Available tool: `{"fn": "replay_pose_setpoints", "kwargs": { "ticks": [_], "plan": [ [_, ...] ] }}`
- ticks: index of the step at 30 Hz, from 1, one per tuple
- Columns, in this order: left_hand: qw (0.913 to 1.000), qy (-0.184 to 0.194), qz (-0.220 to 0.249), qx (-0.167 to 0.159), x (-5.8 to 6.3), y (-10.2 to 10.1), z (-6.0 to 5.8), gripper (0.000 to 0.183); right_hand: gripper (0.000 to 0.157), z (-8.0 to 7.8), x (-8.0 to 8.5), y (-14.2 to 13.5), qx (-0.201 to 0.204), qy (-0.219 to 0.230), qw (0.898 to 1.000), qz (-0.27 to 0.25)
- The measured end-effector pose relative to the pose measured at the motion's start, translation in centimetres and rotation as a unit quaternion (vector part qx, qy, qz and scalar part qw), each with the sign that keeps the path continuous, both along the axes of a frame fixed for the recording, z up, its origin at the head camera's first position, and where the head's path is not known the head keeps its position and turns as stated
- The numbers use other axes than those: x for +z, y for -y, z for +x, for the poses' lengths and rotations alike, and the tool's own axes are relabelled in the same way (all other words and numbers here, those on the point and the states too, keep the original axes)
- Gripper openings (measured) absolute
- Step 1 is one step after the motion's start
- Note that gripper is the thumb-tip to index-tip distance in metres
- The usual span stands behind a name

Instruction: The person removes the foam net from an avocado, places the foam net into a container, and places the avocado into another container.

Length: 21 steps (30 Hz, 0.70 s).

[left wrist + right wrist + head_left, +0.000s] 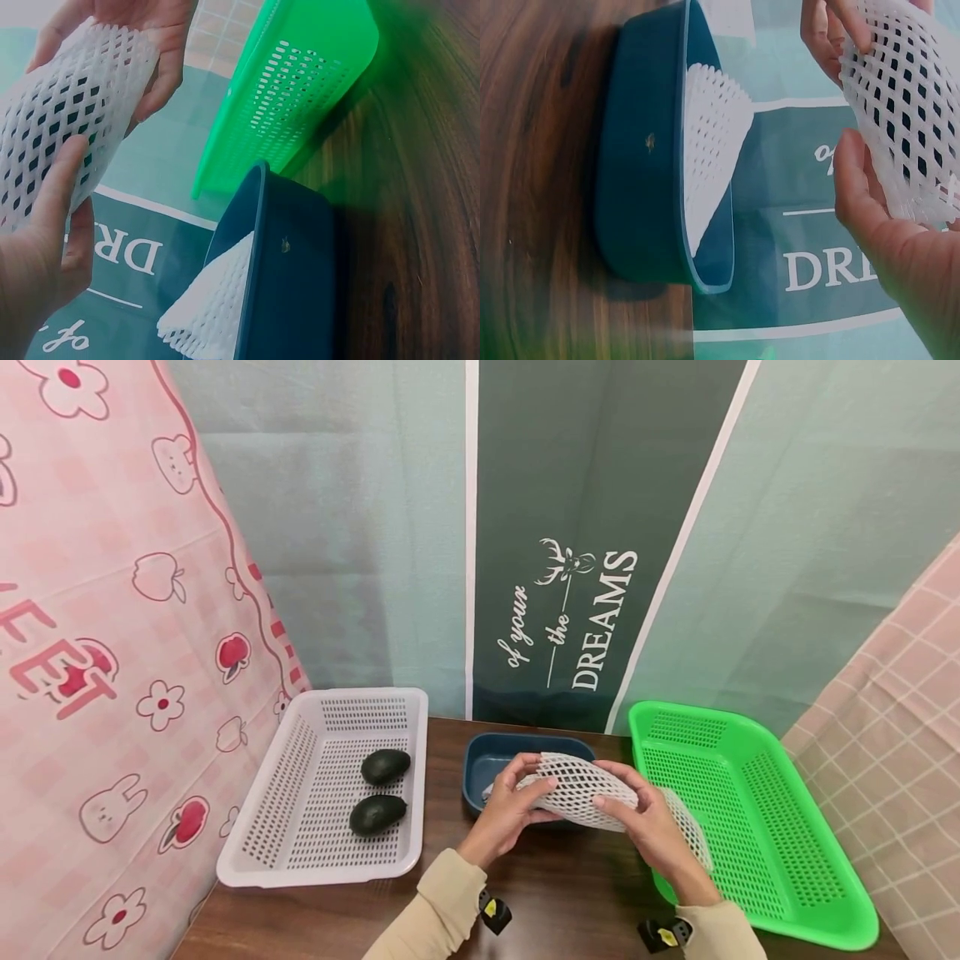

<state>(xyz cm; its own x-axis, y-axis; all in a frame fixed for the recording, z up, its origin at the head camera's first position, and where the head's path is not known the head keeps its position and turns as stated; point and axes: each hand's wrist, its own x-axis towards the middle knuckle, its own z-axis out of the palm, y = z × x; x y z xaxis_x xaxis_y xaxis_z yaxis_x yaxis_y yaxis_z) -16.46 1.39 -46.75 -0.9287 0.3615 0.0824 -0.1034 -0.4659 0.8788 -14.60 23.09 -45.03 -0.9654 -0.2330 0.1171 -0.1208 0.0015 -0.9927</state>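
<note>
Both hands hold a white foam net sleeve (585, 789) above the navy blue bin (480, 777). My left hand (504, 814) pinches the sleeve's left end between thumb and fingers. At the other end, my right hand (654, 827) grips it, thumb on the near side. Something dark shows through the mesh holes in both wrist views, bulging the sleeve; its full shape is hidden. Another white foam net (214, 300) lies inside the bin and rises above its rim. Beside the right wrist, more white netting (693, 835) lies at the green basket's left side.
At left stands a white perforated basket (300, 777) with two dark green avocados (386, 767) in it. A large green basket (787, 827) stands at right. The brown wooden table (555, 902) ends at a printed curtain behind the bin.
</note>
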Motion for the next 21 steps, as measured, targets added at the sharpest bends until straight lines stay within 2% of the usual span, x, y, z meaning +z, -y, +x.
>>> {"fn": "replay_pose_setpoints", "kwargs": {
  "ticks": [11, 21],
  "plan": [
    [0.9999, -0.010, 0.004, 0.010, -0.4, 1.3, 0.8, 0.035, 0.050, 0.5, -0.4, 1.2, 0.014, -0.008, 0.999, -0.037],
    [0.9998, -0.014, 0.005, 0.016, -1.0, 2.5, 1.5, 0.032, 0.051, 1.1, -1.2, 2.2, -0.003, -0.003, 0.999, -0.051]
  ]
}}
